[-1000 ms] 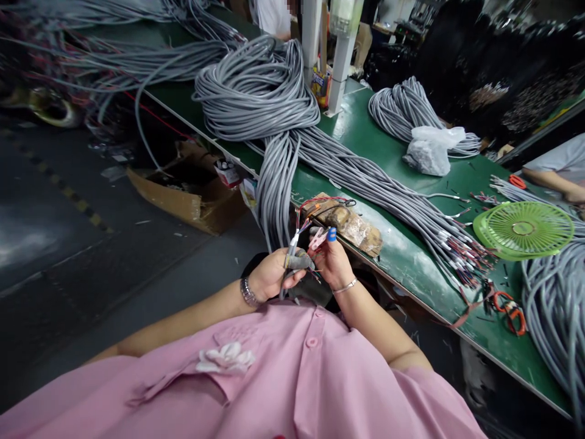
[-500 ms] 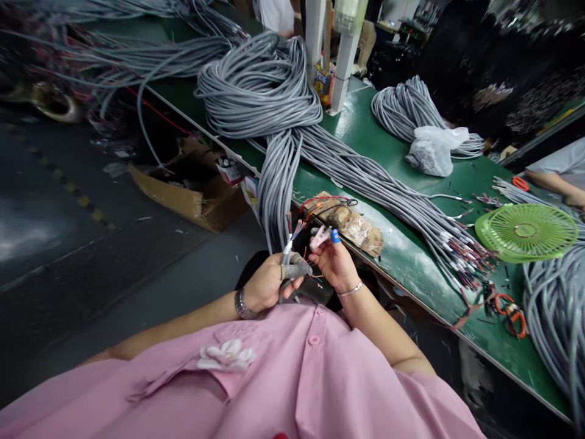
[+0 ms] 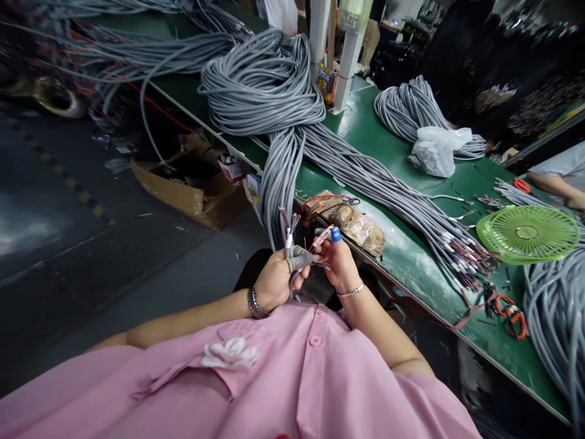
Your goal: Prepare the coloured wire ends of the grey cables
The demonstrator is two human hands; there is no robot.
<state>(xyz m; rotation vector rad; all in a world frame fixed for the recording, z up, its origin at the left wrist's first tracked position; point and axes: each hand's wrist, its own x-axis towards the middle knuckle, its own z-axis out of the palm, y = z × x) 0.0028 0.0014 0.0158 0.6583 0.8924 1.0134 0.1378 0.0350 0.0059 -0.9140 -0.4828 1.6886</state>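
Observation:
My left hand (image 3: 275, 279) is closed round the end of a grey cable (image 3: 289, 245), with a taped finger across it. Thin coloured wires (image 3: 287, 221) fan out of the cable's stripped tip above my fist. My right hand (image 3: 338, 262) sits close beside it, fingers pinched on some of those thin wires, one fingertip capped in blue (image 3: 336, 233). Both hands hover in front of my pink shirt, just off the near edge of the green table (image 3: 411, 256).
A big heap of grey cables (image 3: 265, 91) trails across the table to stripped ends (image 3: 466, 259). A taped block (image 3: 351, 222), green fan (image 3: 528, 233), plastic bag (image 3: 434, 149) and orange cutters (image 3: 509, 314) lie there. A cardboard box (image 3: 192, 189) sits on the floor. Another person's arm (image 3: 560, 189) rests far right.
Both hands stay together on the cable end; they have shifted slightly, and the wires now fan out more upright above my left fist.

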